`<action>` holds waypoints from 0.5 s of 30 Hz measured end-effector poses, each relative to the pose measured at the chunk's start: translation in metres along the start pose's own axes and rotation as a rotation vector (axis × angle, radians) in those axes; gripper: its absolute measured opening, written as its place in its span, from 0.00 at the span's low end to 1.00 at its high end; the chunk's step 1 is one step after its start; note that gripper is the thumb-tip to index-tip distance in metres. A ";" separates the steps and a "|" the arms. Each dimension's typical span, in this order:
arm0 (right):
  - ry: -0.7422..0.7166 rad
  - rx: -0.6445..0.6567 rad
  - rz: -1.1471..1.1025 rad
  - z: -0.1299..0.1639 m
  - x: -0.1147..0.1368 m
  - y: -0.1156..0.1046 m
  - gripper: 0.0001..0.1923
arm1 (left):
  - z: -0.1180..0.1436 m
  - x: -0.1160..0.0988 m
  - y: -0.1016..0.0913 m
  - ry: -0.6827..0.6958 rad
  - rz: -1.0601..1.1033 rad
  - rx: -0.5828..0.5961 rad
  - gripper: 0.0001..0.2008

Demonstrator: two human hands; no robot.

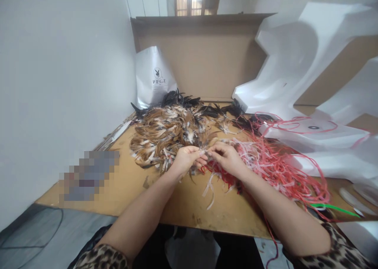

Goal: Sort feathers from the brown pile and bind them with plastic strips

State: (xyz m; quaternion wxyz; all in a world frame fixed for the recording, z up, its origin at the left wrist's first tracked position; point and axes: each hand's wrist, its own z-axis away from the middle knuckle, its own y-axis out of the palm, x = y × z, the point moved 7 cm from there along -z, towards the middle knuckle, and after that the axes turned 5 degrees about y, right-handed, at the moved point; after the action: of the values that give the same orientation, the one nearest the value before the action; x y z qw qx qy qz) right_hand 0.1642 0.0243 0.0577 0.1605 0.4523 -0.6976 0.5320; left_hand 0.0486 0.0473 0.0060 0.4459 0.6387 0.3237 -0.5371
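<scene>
In the head view my left hand [190, 159] and my right hand [226, 157] meet over the table, fingertips almost touching. Both are closed in a pinch around the base of a small brown feather [208, 138], whose tip points up and away; the exact grip is partly hidden by the fingers. Just beyond and to the left lies a large heap of brown and white feathers [159, 131]. Black feathers [180, 99] lie along its far side. Against my right hand spreads a tangle of red and pale pink ribbon strands [265, 159], some hanging below the wrist.
A silver-white bag [153, 80] stands behind the feathers, before an upright cardboard panel [206, 60]. White curved foam-like pieces [283, 64] rise at right. A green strip [336, 209] lies near the right edge. A blurred-out flat object [91, 178] rests at left on the tan tabletop [130, 194].
</scene>
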 end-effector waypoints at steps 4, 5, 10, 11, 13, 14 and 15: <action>-0.171 -0.051 0.338 0.008 0.025 0.003 0.10 | 0.000 0.001 -0.003 -0.017 -0.110 -0.051 0.09; -0.206 -0.042 0.426 0.010 0.029 0.005 0.10 | 0.000 0.002 -0.003 -0.022 -0.169 -0.048 0.07; -0.302 0.081 0.549 0.013 0.041 0.010 0.10 | 0.007 0.004 0.009 0.051 -0.523 0.189 0.07; -0.285 0.109 0.478 0.012 0.039 0.009 0.09 | 0.009 0.004 0.011 0.075 -0.568 0.244 0.08; -0.198 0.185 0.256 0.008 0.029 0.006 0.08 | 0.014 0.002 0.016 0.078 -0.586 0.324 0.09; -0.131 0.240 0.118 0.006 0.022 0.006 0.08 | 0.017 0.001 0.018 0.055 -0.556 0.357 0.09; -0.056 0.290 -0.029 0.005 0.014 0.007 0.08 | 0.019 -0.001 0.021 0.023 -0.506 0.390 0.10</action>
State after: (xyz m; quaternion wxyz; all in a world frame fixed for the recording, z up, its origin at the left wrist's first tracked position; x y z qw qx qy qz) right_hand 0.1528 0.0134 0.0614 0.0817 0.4955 -0.6111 0.6118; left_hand 0.0598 0.0215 0.0109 0.1639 0.6174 0.3680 -0.6757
